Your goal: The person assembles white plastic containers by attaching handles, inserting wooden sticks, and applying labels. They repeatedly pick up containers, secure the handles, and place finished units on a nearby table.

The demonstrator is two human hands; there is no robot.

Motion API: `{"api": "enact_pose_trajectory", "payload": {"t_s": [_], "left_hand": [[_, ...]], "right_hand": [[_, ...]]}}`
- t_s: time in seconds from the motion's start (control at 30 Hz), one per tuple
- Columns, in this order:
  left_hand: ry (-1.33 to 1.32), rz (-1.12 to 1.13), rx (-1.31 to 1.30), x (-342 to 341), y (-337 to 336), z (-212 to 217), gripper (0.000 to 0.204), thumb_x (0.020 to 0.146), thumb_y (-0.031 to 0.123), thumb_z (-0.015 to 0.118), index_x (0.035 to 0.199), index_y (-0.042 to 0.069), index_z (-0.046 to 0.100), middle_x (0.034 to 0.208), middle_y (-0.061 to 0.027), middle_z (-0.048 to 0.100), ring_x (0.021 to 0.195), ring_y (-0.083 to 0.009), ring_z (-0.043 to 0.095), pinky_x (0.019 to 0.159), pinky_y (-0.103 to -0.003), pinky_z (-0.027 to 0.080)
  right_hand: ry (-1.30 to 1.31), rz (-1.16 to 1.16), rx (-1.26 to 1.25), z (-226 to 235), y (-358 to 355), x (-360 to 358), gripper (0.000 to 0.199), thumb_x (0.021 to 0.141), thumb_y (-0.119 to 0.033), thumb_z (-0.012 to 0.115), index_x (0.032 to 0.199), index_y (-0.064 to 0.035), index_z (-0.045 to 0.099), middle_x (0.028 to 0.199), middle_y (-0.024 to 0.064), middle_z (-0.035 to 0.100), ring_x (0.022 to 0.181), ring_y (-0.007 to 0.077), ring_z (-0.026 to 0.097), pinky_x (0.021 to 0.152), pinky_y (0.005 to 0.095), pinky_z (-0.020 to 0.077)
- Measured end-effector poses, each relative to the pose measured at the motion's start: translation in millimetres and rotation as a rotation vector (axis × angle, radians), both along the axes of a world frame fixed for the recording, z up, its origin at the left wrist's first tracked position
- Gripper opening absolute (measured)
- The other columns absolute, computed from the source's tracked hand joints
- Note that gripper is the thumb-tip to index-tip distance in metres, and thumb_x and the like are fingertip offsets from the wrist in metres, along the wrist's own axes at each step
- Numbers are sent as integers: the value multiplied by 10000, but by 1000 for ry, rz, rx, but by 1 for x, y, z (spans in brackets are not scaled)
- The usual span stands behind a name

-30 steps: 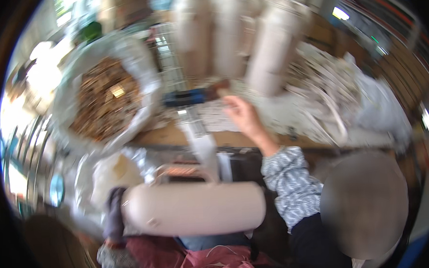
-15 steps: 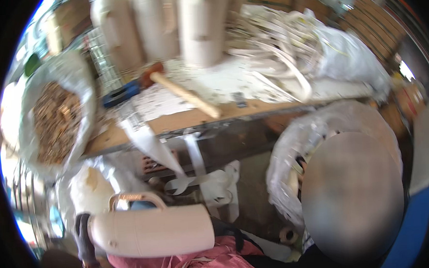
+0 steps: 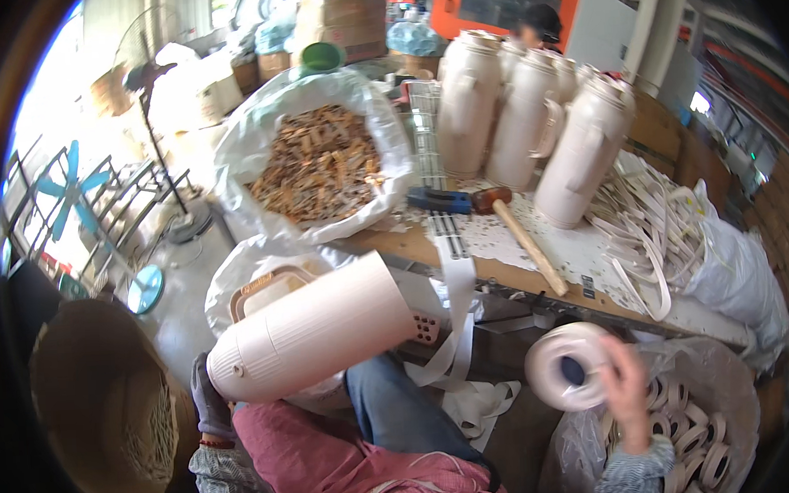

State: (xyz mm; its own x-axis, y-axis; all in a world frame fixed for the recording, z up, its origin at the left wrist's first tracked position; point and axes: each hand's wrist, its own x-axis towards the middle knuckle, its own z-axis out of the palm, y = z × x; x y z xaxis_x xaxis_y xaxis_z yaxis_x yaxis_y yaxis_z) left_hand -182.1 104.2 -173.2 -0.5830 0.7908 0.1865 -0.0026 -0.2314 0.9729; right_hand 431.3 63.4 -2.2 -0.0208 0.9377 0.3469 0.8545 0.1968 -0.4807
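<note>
My left hand (image 3: 209, 401), in a grey glove, grips the narrower end of a pale pink thermos jug body (image 3: 323, 331). The jug lies tilted above my lap, its loop handle upward and its wide end toward the right. At the right, my bare right hand (image 3: 628, 390) is closed on the edge of a thick, pale pink plastic ring (image 3: 551, 370) with a dark centre, slightly blurred. Just beneath it, a clear plastic bag (image 3: 571, 456) contains several similar rings (image 3: 690, 441). The jug and the ring are apart.
A hammer (image 3: 528, 244) and a blue-handled tool (image 3: 439, 199) lie on the bench (image 3: 394, 242). Several upright jugs (image 3: 586, 152) stand behind them, beside cut strips (image 3: 652, 224). A sack of brown pieces (image 3: 230, 179), a carton (image 3: 85, 379) and a fan (image 3: 75, 192) are leftward. A person (image 3: 541, 24) appears beyond.
The view has swung left. My right hand now shows with a ring, where a large blurred shape covered the bag before. The jug's wide end has tilted upward; my left hand keeps its grip.
</note>
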Motion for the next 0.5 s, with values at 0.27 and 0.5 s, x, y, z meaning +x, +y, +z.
{"api": "enact_pose_trajectory", "payload": {"t_s": [0.27, 0.5], "left_hand": [[382, 417, -144, -57, -126, -21, 328, 987, 220, 381, 1054, -16, 600, 1005, -105, 596, 952, -218, 575, 885, -334, 445], [479, 599, -293, -50, -256, -9, 298, 969, 230, 440, 1037, -2, 615, 1020, -114, 604, 945, -236, 590, 865, -347, 463]], "right_hand": [[230, 1355, -656, -140, -5, -236, 401, 924, -120, 532, 1318, -45, 527, 1233, 148, 567, 1099, 295, 550, 968, 356, 427], [290, 1706, -824, -138, 18, -228, 500, 895, -265, 647, 1326, -35, 540, 1196, 125, 607, 1037, 252, 565, 968, 376, 401]]}}
